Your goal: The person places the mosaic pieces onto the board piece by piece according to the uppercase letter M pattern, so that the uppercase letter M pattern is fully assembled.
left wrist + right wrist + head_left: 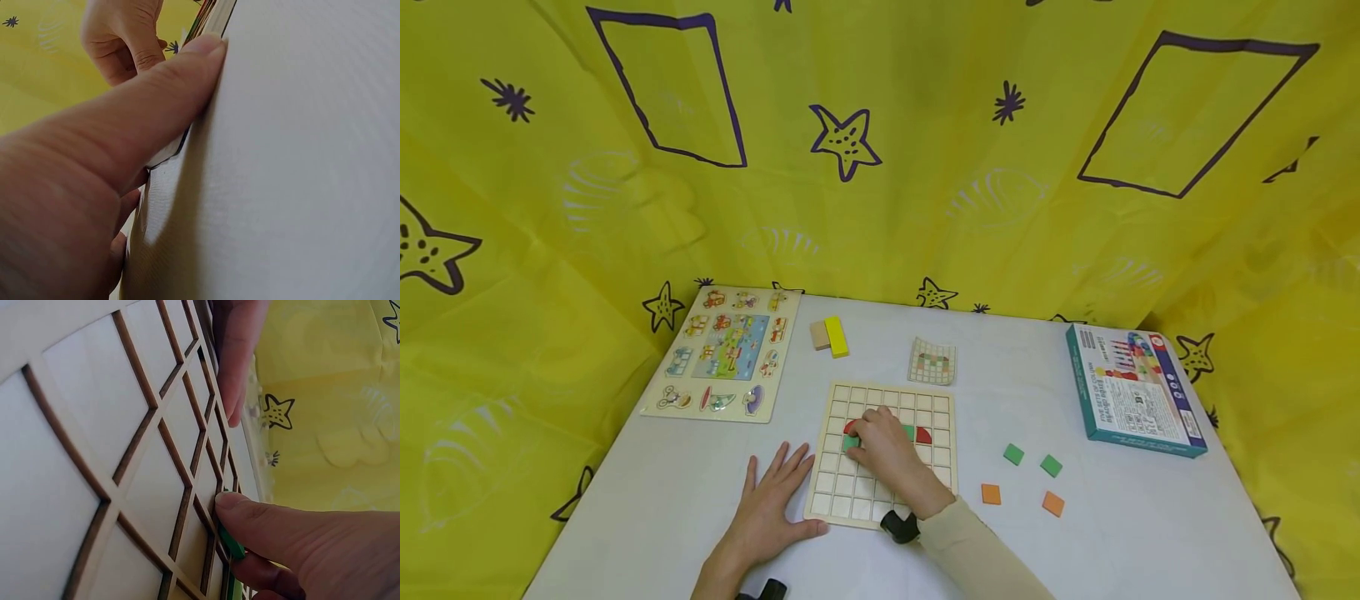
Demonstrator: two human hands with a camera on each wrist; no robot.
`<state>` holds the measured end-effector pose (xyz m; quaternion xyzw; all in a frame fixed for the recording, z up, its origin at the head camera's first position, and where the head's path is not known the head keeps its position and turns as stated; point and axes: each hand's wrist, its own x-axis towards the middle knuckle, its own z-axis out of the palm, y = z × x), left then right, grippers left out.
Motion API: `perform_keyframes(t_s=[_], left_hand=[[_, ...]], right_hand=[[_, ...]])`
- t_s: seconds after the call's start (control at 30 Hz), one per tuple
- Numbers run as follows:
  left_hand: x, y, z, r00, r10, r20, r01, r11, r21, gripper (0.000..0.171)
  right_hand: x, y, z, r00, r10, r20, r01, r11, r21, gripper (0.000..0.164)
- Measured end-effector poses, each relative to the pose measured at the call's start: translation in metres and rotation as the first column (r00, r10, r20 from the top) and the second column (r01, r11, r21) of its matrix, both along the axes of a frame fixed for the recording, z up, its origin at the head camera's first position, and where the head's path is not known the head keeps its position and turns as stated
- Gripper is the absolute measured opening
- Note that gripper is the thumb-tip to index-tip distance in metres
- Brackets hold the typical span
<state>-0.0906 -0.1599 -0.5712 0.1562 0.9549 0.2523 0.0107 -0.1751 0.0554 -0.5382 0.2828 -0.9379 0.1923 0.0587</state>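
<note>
A wooden grid board lies in the middle of the table, with square recesses. My right hand is over its upper part and pinches a green square tile between thumb and fingers, close over the grid. Another green tile and a red rounded piece sit in recesses just right of the fingers. A second red piece shows at the left, partly covered by the hand. My left hand lies with spread fingers at the board's lower left, its thumb against the board's edge.
Two green tiles and two orange tiles lie right of the board. Behind it are a small pattern card and yellow and wooden blocks. A picture puzzle lies left, a teal box right.
</note>
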Motion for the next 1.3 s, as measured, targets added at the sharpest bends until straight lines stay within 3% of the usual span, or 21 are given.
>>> perform_keyframes(t_s=[0.3,0.47,0.63,0.9,1.17,1.3], left_hand=[[0.000,0.000,0.000,1.000,0.000,-0.004,0.000,1.000,0.000,0.099],[0.000,0.001,0.000,1.000,0.004,0.002,-0.004,1.000,-0.001,0.099],[0.000,0.001,0.000,1.000,0.007,0.008,-0.007,1.000,0.004,0.099],[0.001,0.001,0.000,1.000,0.011,0.015,-0.011,1.000,0.004,0.099],[0.001,0.003,-0.001,1.000,-0.007,-0.001,0.007,1.000,0.018,0.100],[0.001,0.000,-0.002,1.000,-0.002,-0.026,0.002,1.000,0.013,0.100]], right_hand=[[0.000,0.000,-0.001,1.000,0.002,-0.006,-0.002,1.000,-0.020,0.022],[0.001,0.005,0.002,0.999,0.001,0.052,0.001,0.999,-0.054,0.023],[0.000,0.017,0.007,0.994,-0.018,0.107,0.028,0.996,-0.088,0.025],[0.002,0.046,0.011,0.995,-0.039,0.089,0.049,0.992,-0.118,0.026],[0.005,0.087,0.019,0.985,-0.140,0.098,0.154,0.977,-0.150,0.027],[0.005,0.113,0.022,0.968,-0.216,0.130,0.235,0.960,-0.150,0.028]])
